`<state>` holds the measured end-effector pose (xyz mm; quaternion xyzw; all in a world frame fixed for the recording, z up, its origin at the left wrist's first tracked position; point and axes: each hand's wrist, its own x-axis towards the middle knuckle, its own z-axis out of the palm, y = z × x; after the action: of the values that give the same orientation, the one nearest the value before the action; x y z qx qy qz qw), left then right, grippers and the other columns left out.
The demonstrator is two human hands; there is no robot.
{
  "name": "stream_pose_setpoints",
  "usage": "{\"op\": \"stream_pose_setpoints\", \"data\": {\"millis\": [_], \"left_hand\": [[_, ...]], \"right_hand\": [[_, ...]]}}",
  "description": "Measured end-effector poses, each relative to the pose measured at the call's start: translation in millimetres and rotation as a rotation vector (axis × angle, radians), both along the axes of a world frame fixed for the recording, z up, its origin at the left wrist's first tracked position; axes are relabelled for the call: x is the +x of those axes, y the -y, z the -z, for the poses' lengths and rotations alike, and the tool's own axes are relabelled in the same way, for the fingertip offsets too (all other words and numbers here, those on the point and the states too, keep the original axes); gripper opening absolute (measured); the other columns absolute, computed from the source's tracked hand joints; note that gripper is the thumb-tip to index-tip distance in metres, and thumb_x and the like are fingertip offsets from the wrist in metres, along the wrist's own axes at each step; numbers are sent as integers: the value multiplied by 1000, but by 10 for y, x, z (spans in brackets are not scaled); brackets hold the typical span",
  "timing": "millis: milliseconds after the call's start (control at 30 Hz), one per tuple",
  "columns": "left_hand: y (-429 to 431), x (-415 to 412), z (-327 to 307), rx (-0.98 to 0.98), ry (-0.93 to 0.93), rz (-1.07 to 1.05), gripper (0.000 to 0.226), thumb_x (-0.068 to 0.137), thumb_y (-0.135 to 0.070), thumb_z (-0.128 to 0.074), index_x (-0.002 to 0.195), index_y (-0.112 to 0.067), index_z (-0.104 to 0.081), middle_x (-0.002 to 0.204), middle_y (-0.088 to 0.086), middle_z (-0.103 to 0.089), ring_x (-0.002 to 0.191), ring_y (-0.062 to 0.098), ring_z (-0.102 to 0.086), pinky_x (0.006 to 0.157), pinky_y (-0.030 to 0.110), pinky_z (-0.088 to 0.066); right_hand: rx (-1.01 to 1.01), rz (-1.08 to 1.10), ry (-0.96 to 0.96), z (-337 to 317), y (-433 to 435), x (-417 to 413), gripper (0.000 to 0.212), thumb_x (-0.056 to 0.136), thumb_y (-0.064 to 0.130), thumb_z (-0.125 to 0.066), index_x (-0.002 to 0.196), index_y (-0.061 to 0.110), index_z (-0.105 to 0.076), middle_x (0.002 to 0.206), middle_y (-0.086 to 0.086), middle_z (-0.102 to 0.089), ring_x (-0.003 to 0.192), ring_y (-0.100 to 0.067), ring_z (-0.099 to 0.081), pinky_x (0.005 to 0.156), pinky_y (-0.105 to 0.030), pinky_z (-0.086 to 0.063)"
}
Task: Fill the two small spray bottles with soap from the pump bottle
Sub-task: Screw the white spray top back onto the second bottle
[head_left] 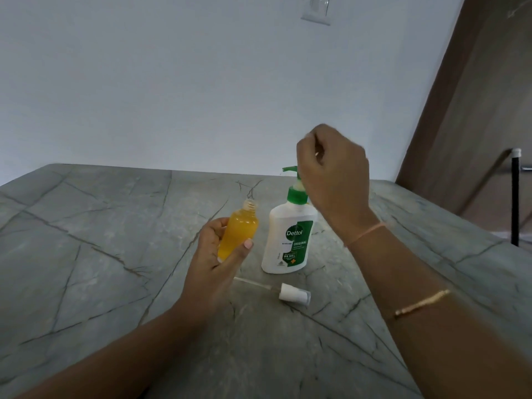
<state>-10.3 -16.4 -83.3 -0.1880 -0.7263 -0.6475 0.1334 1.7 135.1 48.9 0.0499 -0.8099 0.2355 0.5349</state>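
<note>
My left hand (pixel 214 254) holds a small spray bottle (pixel 239 230) full of orange-yellow soap, uncapped, neck tilted up and to the right. Just right of it stands the white pump bottle (pixel 289 243) with a green collar and green spout (pixel 289 169) pointing left. My right hand (pixel 334 174) hovers at the pump top with fingers curled; the pump head is mostly hidden behind it, so contact is unclear. A white spray cap with its clear dip tube (pixel 293 294) lies on the table in front of the pump bottle. Only one small spray bottle is in view.
All this sits on a grey veined stone table (pixel 100 254) whose far edge meets a white wall. At the right stands a brown panel, with a black post (pixel 515 197) topped in white beyond the table's right edge.
</note>
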Motion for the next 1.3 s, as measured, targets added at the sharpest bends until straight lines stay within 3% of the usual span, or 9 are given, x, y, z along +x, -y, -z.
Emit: {"op": "stream_pose_setpoints", "data": {"millis": [67, 167, 300, 500, 667, 767, 933, 1067, 1300], "left_hand": [[2, 23, -2, 11, 13, 13, 43, 69, -52, -54, 107, -40, -40, 111, -10, -49, 99, 8, -54, 74, 20, -46], [5, 65, -9, 23, 46, 25, 39, 68, -53, -54, 103, -44, -39, 108, -19, -48, 96, 3, -55, 68, 14, -43], [14, 78, 12, -2, 67, 3, 50, 70, -51, -56, 114, -41, -33, 111, -16, -48, 96, 2, -54, 66, 10, -41], [32, 41, 64, -62, 88, -33, 44, 83, -39, -62, 117, -37, -34, 117, -11, -48, 101, 10, -51, 68, 14, -41], [44, 40, 64, -108, 105, -37, 45, 83, -37, -64, 117, -38, -34, 117, -12, -47, 101, 9, -50, 65, 13, -40], [47, 35, 70, -146, 111, -45, 46, 82, -37, -64, 116, -38, -32, 117, -13, -44, 101, 9, -46, 63, 12, -37], [33, 10, 77, -163, 149, -30, 50, 82, -36, -65, 120, -32, -34, 119, -12, -43, 107, 10, -44, 78, 24, -42], [17, 7, 92, -213, 160, -39, 50, 80, -35, -67, 117, -33, -35, 116, -15, -42, 104, 7, -42, 64, 11, -36], [8, -2, 96, -292, 174, -54, 53, 80, -35, -68, 117, -33, -31, 114, -17, -37, 103, 5, -39, 71, 12, -35]], "right_hand": [[59, -55, 96, 212, 22, 148, 30, 90, 23, -44, 65, 9, -52, 53, -1, -50, 47, -18, -46, 45, -31, -37], [121, -42, 367, 506, 0, 289, 32, 89, 27, -46, 59, 16, -45, 52, 1, -46, 47, -15, -41, 45, -26, -31], [184, -71, 774, 750, -88, 369, 21, 85, 33, -52, 75, 17, -60, 71, 2, -61, 66, -17, -56, 60, -33, -47], [244, -95, 1066, 971, -91, 411, 24, 78, 39, -64, 96, 23, -59, 98, 3, -61, 88, -16, -57, 77, -34, -51], [254, -97, 1063, 1071, -87, 439, 24, 82, 26, -61, 105, 20, -58, 105, 0, -59, 92, -16, -54, 76, -31, -49], [220, -59, 1033, 1039, -143, 482, 22, 80, 27, -63, 101, 24, -60, 97, 4, -57, 89, -14, -54, 73, -28, -47], [59, -37, 901, 800, -270, 640, 20, 75, 36, -69, 89, 33, -55, 82, 13, -60, 72, -5, -57, 63, -24, -48], [-71, -152, 750, 600, -173, 718, 23, 73, 38, -72, 89, 32, -56, 78, 14, -61, 70, -4, -60, 62, -25, -49], [-48, -183, 725, 515, -65, 715, 11, 76, 37, -69, 80, 35, -59, 84, 13, -62, 70, 0, -54, 56, -13, -36]]}}
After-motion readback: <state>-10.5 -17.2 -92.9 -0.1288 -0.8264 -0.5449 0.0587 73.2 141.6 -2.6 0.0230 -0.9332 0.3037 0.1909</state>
